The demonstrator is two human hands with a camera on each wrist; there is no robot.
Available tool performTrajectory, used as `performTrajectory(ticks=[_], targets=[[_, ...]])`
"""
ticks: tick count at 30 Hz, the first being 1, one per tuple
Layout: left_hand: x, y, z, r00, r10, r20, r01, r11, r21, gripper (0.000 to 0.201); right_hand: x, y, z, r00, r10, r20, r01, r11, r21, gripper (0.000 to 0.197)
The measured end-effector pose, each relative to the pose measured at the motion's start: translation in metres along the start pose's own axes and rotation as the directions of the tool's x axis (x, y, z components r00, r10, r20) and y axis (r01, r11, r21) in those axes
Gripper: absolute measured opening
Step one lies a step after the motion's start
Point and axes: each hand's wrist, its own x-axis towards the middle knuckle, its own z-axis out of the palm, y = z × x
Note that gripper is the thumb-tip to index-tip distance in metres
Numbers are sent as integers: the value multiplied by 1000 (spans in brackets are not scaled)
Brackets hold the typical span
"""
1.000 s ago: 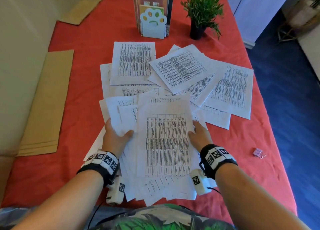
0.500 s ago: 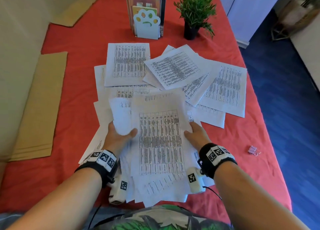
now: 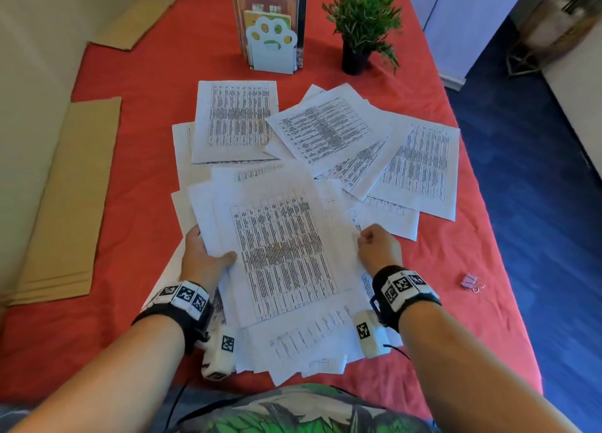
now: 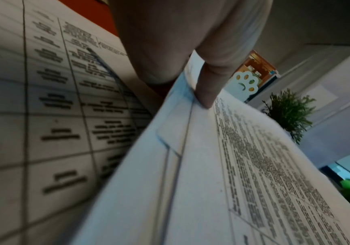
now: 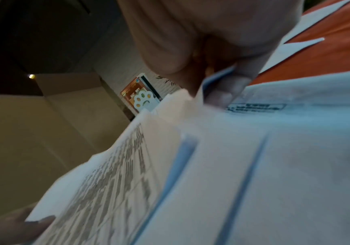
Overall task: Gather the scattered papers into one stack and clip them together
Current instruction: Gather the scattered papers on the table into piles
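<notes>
I hold a loose bunch of printed sheets [image 3: 280, 253] just above the red tablecloth [image 3: 136, 185], close to my body. My left hand [image 3: 203, 257] grips the bunch's left edge, thumb on top; in the left wrist view the thumb [image 4: 208, 86] presses on the top sheet [image 4: 243, 165]. My right hand [image 3: 378, 248] pinches the right edge, fingers curled under; the right wrist view shows this same pinch on the sheets [image 5: 254, 165]. More sheets [image 3: 325, 126] lie fanned out farther back. A small pink binder clip [image 3: 470, 282] lies on the cloth to my right.
A paw-shaped bookend with books [image 3: 272, 46] and a potted plant [image 3: 361, 25] stand at the far end. Flat cardboard pieces [image 3: 68, 201] lie along the left edge. The table's right edge drops to blue floor [image 3: 537, 172].
The bunch has tilted and lifted a little, its top edge swinging left. My right hand has curled from a flatter hold into a pinch on the right edge. My view has shifted forward.
</notes>
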Motion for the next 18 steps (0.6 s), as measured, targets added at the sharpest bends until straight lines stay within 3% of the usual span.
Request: performTrajectory(ticks=[3, 5, 8, 12, 15, 18], targets=[[0, 4, -1, 999, 12, -49, -14, 1000, -28, 77, 2, 1, -4, 993, 40, -109, -35, 999, 41, 14], [4, 6, -5, 999, -2, -47, -1, 997, -81, 74, 7, 2, -8, 993, 52, -107, -46, 998, 52, 12], [9, 5, -8, 999, -44, -21, 41, 988, -149, 74, 11, 1, -8, 998, 42, 40, -45, 995, 84, 12], [6, -1, -2, 999, 1, 47, 2, 998, -55, 82, 6, -10, 3, 980, -18, 196, -10, 990, 140, 17], [2, -2, 2, 999, 15, 41, -15, 1000, -4, 81, 0, -22, 7, 993, -68, 92, 54, 988, 145, 15], [2, -6, 1, 1000, 15, 11, -15, 1000, 18, 76, -3, -35, 2, 974, -226, 12, 226, 974, 25, 11]])
